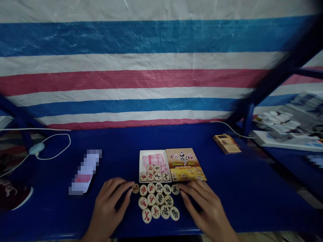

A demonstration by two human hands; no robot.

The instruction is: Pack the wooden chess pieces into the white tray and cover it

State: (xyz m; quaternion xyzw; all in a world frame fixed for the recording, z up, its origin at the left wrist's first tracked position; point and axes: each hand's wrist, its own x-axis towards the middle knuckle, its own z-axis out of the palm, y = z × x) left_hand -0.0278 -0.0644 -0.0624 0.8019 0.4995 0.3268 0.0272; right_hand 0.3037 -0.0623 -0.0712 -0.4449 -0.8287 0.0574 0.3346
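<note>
Xiangqi discs (159,199) are in 3 rows on the blue table (252,195), just nearside of the white tray (152,152). Prob. light, stiff, a bit slick, tough to break; best hold's the rims IMO. L hand (111,198) & R hand (205,201) half-curled at opp. ends of the back row, can't tell if gripping. Discs're round, no long axis; row runs L-R, chars up, turned diff. ways.

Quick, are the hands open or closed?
Left hand: partly open, touching the leftmost chess piece.
Right hand: partly open, touching the chess piece beside its thumb.
</note>
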